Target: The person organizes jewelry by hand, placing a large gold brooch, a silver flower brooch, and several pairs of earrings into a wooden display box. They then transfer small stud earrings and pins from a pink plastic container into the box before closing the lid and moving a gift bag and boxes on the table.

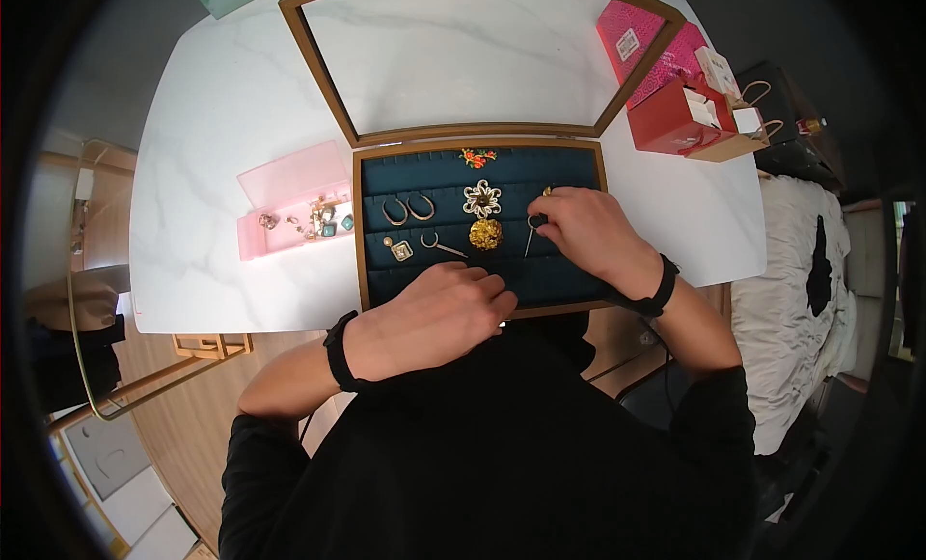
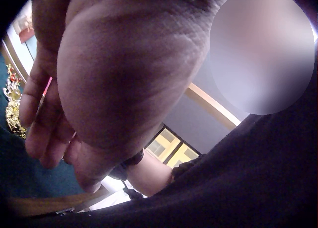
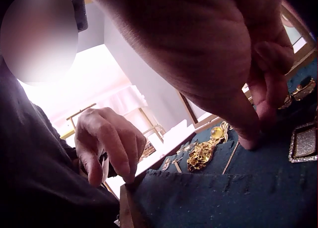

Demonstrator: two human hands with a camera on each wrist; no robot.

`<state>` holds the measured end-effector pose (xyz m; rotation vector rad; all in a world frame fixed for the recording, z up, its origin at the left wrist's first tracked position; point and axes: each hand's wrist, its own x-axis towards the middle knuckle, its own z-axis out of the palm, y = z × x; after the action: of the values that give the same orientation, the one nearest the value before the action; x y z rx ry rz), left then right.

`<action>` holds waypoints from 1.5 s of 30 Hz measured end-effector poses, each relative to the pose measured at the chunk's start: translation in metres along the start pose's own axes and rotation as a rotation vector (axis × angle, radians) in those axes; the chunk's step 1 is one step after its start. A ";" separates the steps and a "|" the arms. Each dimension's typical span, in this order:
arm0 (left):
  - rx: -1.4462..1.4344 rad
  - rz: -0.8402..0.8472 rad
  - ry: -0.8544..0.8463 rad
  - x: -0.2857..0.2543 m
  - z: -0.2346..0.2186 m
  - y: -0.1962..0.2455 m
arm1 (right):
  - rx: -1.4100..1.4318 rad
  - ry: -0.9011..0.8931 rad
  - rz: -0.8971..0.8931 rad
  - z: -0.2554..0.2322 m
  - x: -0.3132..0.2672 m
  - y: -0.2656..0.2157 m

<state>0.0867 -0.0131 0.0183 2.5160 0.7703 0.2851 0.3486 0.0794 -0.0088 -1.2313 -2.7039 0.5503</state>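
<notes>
My right hand (image 1: 588, 234) is over the right side of a wooden jewellery box (image 1: 359, 189) lined with dark green velvet. Its thumb and fingertips pinch the hoop of a drop earring (image 1: 528, 242), whose thin chain lies on the velvet. A similar drop earring (image 1: 446, 247) sits to the left, with a gold ball-shaped brooch (image 1: 486, 235) between the two. My left hand (image 1: 434, 309) hangs over the box's front edge, fingers loosely bent, holding nothing visible. Farther back are a flower brooch (image 1: 482, 199) and two hoop earrings (image 1: 421, 207). A rhinestone-edged rectangular piece (image 3: 304, 143) lies beyond the right hand.
The box's glass lid (image 1: 357, 136) stands raised at the back. Left of the box, an open pink plastic case (image 1: 253, 237) holds several jewellery pieces. A red box (image 1: 666, 121) and paper bags stand at the back right of the white marbled table (image 1: 193, 174).
</notes>
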 end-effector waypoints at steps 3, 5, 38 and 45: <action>-0.001 0.006 0.012 -0.001 0.001 -0.001 | 0.002 -0.001 -0.008 -0.001 0.000 0.000; 0.003 0.003 0.008 -0.001 0.001 0.000 | -0.002 -0.022 -0.004 0.000 0.002 0.002; -0.036 -0.024 0.021 -0.004 0.001 -0.002 | 0.001 -0.066 -0.016 -0.001 0.003 0.000; -0.040 -0.026 0.035 -0.005 0.000 -0.002 | 0.010 -0.004 -0.084 0.003 -0.002 -0.001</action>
<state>0.0821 -0.0144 0.0174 2.4677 0.8021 0.3336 0.3482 0.0758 -0.0114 -1.1100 -2.7377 0.5563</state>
